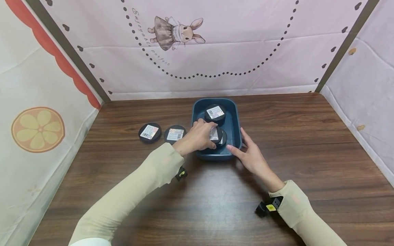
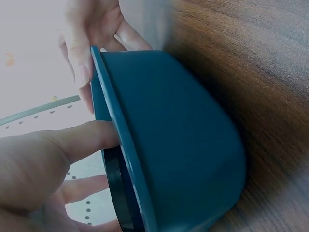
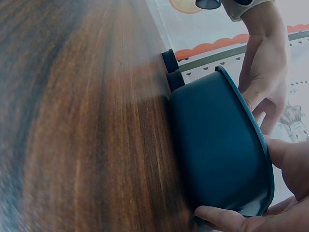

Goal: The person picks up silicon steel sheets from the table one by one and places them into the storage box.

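A dark blue plastic bin (image 1: 235,128) stands on the table. Inside it, my left hand (image 1: 200,136) grips a round black container (image 1: 216,136) with a white label, thumb and fingers on its rim. Under and beside that one, another black container (image 1: 224,138) shows partly. A further labelled container (image 1: 215,113) lies at the bin's far end. My right hand (image 1: 250,155) holds the bin's right side, its thumb over the rim; the right wrist view shows its fingers against the outer wall (image 3: 222,145). Contact beneath the gripped container is hidden.
Two more round black containers, one farther left (image 1: 149,133) and one nearer the bin (image 1: 175,134), lie on the brown wooden table (image 1: 295,136). A printed cloth wall (image 1: 234,54) rises behind the table, with further cloth at both sides.
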Tool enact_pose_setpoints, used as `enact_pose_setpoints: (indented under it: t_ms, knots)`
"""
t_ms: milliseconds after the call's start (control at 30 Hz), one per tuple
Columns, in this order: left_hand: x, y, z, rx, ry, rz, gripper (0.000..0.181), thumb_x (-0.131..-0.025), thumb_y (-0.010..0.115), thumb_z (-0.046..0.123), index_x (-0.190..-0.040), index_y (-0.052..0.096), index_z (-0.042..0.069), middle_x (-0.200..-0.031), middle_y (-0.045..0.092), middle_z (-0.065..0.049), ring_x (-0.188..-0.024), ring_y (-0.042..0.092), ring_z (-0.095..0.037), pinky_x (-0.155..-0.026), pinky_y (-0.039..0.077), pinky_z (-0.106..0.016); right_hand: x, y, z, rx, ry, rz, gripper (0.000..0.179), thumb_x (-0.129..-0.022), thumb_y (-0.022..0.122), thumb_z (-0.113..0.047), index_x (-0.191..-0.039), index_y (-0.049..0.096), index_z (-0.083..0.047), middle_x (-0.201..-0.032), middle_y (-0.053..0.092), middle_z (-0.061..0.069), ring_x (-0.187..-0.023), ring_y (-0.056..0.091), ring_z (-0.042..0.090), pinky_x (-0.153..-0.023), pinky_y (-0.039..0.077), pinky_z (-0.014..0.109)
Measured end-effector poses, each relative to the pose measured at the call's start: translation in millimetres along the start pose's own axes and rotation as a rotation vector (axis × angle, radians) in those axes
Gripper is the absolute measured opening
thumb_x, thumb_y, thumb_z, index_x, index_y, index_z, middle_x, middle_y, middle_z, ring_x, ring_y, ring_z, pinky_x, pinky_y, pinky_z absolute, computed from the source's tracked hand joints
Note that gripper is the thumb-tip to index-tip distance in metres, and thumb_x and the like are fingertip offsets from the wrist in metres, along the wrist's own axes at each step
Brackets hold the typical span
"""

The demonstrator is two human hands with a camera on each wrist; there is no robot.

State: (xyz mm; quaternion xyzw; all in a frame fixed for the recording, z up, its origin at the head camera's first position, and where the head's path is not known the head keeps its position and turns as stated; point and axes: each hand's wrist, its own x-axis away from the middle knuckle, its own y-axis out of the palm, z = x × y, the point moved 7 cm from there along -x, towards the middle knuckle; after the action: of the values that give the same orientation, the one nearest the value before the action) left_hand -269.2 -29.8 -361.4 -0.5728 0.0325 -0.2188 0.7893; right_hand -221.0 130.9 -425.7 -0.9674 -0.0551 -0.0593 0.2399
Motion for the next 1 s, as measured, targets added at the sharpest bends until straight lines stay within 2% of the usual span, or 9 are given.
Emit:
enact_pose_setpoints:
  t_ms: [333,567,800,1000]
  knots:
    - [-6.9,5.6,3.7,0.013,0.001,-0.032,0.078,-0.081,0.085,0.023,-0.149,0.048,0.011,-0.141,0.053,-0.019,-0.124,0.046,-0.033,-0.109,0.044,-0.050,0.3,0,0,-0.010,-0.005,-0.008,0.090,-0.097,0.065,-0.041,-0.163,0.008,-0.017,-0.163,0.029,0.021,-0.144,0.041,0.041,-0.116,0.037,0.056]
    - [-11.3,8.0,3.7,0.020,-0.011,-0.030,0.080,-0.080,0.086,0.025,-0.148,0.048,0.010,-0.140,0.053,-0.018,-0.124,0.045,-0.032,-0.109,0.044,-0.050,-0.5,0,0,-0.013,-0.014,-0.005,0.090,-0.097,0.065,-0.040,-0.163,0.008,-0.017,-0.163,0.029,0.021,-0.144,0.041,0.041,-0.116,0.037,0.056]
    - [-16.3,10.2,5.5,0.000,0.010,-0.014,0.084,-0.076,0.090,0.026,-0.147,0.049,0.007,-0.139,0.056,-0.019,-0.125,0.048,-0.033,-0.110,0.044,-0.048,-1.7,-1,-1,-0.038,-0.034,-0.005,0.090,-0.097,0.066,-0.039,-0.162,0.009,-0.016,-0.162,0.033,0.021,-0.142,0.044,0.040,-0.113,0.041,0.054]
    - [-19.2,13.2,5.0,0.022,-0.012,-0.026,0.088,-0.075,0.090,0.026,-0.149,0.045,0.009,-0.144,0.049,-0.022,-0.124,0.047,-0.033,-0.111,0.043,-0.050,-1.7,-1,1,-0.030,-0.020,-0.010,0.090,-0.096,0.065,-0.041,-0.163,0.009,-0.018,-0.162,0.032,0.020,-0.143,0.043,0.040,-0.115,0.039,0.056]
